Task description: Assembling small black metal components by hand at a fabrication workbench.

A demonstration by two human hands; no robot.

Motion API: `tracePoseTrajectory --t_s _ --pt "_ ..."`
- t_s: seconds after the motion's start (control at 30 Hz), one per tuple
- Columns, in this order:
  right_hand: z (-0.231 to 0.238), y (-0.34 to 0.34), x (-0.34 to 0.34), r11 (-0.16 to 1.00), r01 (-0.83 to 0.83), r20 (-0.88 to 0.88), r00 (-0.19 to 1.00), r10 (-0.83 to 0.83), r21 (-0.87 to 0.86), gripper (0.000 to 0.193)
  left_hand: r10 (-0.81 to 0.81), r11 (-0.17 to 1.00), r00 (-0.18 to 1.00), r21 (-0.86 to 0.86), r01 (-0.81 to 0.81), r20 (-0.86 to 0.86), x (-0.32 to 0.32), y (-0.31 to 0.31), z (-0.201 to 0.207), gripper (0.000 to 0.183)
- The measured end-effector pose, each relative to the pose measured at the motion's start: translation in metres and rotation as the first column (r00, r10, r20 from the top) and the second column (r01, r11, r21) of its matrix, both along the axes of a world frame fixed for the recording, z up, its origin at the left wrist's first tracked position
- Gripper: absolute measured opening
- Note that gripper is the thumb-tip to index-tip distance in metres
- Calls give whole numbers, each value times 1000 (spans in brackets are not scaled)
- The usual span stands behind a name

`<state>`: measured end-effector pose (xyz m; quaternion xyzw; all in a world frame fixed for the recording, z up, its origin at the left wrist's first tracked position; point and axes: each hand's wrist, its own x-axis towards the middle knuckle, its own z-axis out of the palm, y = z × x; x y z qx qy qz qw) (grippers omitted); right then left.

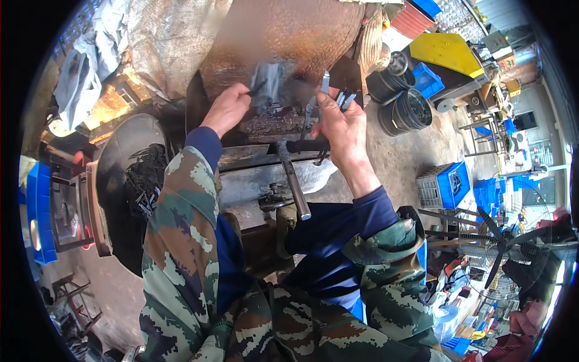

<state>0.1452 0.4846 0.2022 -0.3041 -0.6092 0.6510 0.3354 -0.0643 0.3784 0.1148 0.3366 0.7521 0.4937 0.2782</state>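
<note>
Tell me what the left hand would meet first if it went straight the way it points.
Likely the pale streaky patch just beyond the left hand, toward the picture's right; depth is unclear, so it might pass above.

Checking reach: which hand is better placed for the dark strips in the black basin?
Probably the left hand: it is nearer the black basin and its dark strips, on the person's left. The right hand is farther across, holding grey metal pieces.
</note>
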Motion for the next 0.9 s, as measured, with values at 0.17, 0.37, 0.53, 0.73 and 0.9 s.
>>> tracePoseTrajectory --t_s 0.17,0.37,0.53,0.73,0.9 --pt "1 3 5 1000 -5 27 1000 5 7 23 -197 980 949 -85 182 -247 11 3 9 25" --pt "8 2 8 993 -28 -4 1000 27 -111 20 -240 967 933 17 253 -268 4 5 -5 28" --pt "9 2 8 990 -60 -28 998 57 -129 21 -261 964 941 -6 266 -213 2 0 4 29" --pt "12 3 10 981 -72 -75 995 60 -181 20 -248 968 852 -162 194 -461 21 0 35 24" --pt "19 7 18 943 -57 -97 995 26 -328 23 -193 975 851 -196 108 -488 25 -6 48 24"
